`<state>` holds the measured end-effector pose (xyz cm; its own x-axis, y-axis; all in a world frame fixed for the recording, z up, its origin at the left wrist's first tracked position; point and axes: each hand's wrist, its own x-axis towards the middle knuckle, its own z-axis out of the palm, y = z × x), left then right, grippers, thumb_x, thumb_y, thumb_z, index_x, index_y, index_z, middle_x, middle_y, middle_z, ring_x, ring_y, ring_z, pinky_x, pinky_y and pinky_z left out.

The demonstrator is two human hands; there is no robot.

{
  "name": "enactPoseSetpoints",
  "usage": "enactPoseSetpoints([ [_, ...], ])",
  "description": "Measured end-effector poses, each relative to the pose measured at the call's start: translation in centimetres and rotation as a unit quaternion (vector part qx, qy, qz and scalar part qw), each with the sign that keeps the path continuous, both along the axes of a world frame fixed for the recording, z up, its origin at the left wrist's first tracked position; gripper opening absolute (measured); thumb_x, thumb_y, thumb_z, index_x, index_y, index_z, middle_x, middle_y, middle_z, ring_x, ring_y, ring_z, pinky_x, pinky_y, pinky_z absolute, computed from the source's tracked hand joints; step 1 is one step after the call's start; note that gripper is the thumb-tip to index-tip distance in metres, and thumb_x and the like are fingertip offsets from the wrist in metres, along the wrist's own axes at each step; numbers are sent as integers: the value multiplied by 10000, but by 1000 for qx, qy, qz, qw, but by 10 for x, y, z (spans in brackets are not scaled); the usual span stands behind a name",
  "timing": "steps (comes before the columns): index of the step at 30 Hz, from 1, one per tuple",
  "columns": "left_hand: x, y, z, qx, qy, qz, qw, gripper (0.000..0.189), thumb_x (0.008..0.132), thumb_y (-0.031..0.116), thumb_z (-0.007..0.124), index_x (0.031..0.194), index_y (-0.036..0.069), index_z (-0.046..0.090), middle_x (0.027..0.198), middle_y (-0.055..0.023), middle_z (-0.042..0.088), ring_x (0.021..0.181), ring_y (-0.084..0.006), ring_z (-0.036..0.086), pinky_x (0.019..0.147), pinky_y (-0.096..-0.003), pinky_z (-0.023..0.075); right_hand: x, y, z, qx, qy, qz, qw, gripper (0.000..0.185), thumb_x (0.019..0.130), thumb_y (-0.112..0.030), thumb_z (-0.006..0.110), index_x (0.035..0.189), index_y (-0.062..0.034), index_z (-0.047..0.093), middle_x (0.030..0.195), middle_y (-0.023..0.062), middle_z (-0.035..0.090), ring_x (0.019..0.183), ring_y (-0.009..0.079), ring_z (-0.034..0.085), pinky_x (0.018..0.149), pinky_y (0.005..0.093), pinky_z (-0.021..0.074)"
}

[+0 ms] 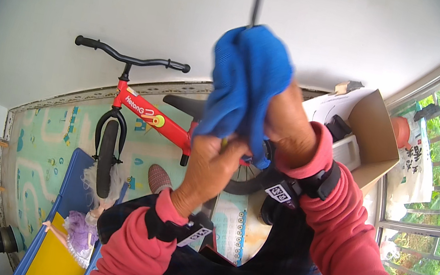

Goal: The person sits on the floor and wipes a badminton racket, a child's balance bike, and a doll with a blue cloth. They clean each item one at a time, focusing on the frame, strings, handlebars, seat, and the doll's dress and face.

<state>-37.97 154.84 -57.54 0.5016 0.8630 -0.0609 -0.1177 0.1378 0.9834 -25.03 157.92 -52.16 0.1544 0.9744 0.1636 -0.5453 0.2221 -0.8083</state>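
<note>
A badminton racket (257, 5) points away from me, its dark shaft running up to a head cut off by the top of the picture. Around the lower shaft and handle is a bunched blue cloth (249, 72). My right hand (288, 114) grips this cloth about the racket, and its fingers are hidden under the folds. Below the cloth, my left hand (212, 167) is closed around the handle end, where a small yellow-green bit shows between the fingers. Part of the cloth hangs down beside my left fingers.
A red balance bike (157, 119) stands by the wall, partly behind my hands. An open cardboard box (374, 138) holding items is at right, near a barred window (438, 176). At lower left, a doll (80, 228) lies on a blue-and-yellow slide (53, 258). A patterned mat (39, 158) covers the floor.
</note>
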Motion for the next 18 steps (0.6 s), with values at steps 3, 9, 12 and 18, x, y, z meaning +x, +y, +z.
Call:
enactPoseSetpoints([
  [3, 0, 6, 5, 46, 15, -8, 999, 113, 893, 109, 589, 818, 25, 588, 524, 32, 453, 397, -52, 389, 381, -227, 295, 1, 1, -16, 62, -130, -20, 989, 204, 927, -169, 523, 920, 10, 620, 815, 45, 604, 712, 97, 542, 603, 258, 483],
  [9, -1, 5, -6, 129, 75, -56, 987, 190, 845, 142, 682, 915, -15, 601, 654, -14, 580, 552, -70, 538, 528, -219, 443, 73, 7, 1, 131, -7, -41, 991, 252, 945, -242, 498, 958, -10, 597, 890, 94, 643, 750, 178, 616, 681, 316, 525],
  [12, -2, 6, -13, 100, 162, -38, 981, 245, 814, 184, 705, 938, -8, 619, 707, -48, 637, 615, -119, 591, 604, -268, 473, 97, -1, 25, 127, -37, -113, 985, 371, 969, -325, 475, 1047, 22, 580, 931, 138, 661, 776, 240, 658, 722, 348, 565],
  [18, -4, 9, -3, 121, 182, 18, 976, 197, 814, 166, 683, 864, -22, 651, 665, -39, 646, 592, -97, 565, 587, -270, 445, 41, -3, 10, 148, -68, 5, 987, 171, 883, -132, 549, 999, -29, 619, 900, 117, 652, 748, 221, 637, 655, 334, 529],
])
